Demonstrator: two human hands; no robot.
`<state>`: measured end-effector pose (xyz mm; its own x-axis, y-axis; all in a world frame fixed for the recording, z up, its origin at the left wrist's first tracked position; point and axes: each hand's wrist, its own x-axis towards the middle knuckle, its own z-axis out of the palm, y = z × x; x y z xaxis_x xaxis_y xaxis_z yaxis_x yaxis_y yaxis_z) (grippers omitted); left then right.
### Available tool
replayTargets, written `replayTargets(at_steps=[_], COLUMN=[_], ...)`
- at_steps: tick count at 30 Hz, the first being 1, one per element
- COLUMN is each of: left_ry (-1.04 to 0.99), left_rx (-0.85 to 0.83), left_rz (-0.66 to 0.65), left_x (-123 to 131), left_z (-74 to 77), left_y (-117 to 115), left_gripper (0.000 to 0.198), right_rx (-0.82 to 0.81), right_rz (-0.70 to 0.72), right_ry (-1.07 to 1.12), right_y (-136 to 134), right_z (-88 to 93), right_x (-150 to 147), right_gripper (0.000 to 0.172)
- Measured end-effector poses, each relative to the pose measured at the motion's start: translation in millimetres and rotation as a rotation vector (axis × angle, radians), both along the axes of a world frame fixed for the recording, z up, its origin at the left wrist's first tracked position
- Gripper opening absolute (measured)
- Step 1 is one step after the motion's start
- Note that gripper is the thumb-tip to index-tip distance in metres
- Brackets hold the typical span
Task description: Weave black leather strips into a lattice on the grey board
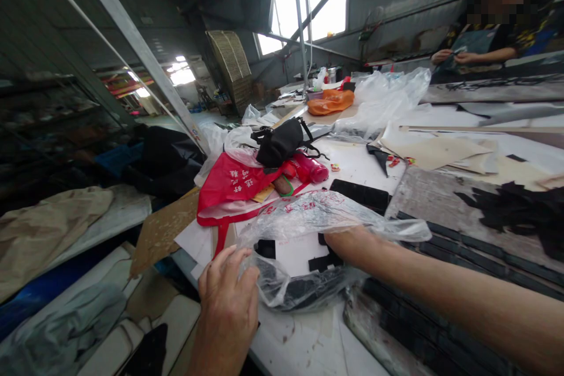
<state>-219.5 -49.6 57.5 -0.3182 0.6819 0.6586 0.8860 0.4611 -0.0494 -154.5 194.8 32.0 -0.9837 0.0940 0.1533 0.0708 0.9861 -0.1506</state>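
Note:
A clear plastic bag (308, 211) with red print lies at the table's near edge, its mouth facing me. Inside it are black pieces (304, 292) and a white sheet or card (293, 251). My left hand (229, 294) is closed on the left rim of the bag, its fingers curled over the film. My right hand (343, 242) reaches into the bag's mouth from the right, by a black strip with notches (324, 262). Its fingers are hidden under the film and behind the hand, so what they hold cannot be seen.
Behind the bag are a red tote bag (229, 188), a black pouch (282, 142), a pink bottle (315, 169) and a black phone-like slab (359, 195). Black strips (467, 252) lie to the right. Across the table a person (480, 47) handles something dark. A metal post (141, 53) slants at left.

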Motion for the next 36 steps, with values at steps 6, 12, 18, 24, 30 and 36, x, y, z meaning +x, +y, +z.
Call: replayTargets(at_steps=[6,12,18,24,30,36], left_ry=[0.053,0.05,0.085,0.031,0.015,0.032], left_rx=[-0.032,-0.057,-0.09,-0.131,-0.173,-0.262], left_rz=[0.005,0.029,0.047,0.05,0.054,-0.04], left_x=[4.2,5.4,7.8,9.3,13.5,22.7], left_z=[3.2,4.9,10.2,13.1,13.1,20.5], left_y=[-4.0,-2.1,1.2,2.7,1.5,-3.3], left_gripper=[0.018,0.018,0.02,0.025,0.032,0.037], right_rx=[-0.036,0.038,-0.096,-0.414,-0.646,-0.555], right_rz=[-0.024,0.104,0.135,0.089,0.168,0.09], right_ry=[-0.08,-0.248,-0.1,-0.069,-0.059,0.036], right_y=[-3.3,-9.8,-14.9,-25.9,-32.6,-29.8], right_z=[15.2,32.4,44.9,84.3,109.4,114.6], right_x=[9.8,18.6,25.8,46.0,97.4,158.9], right_gripper=[0.054,0.028,0.026,0.024,0.025,0.036])
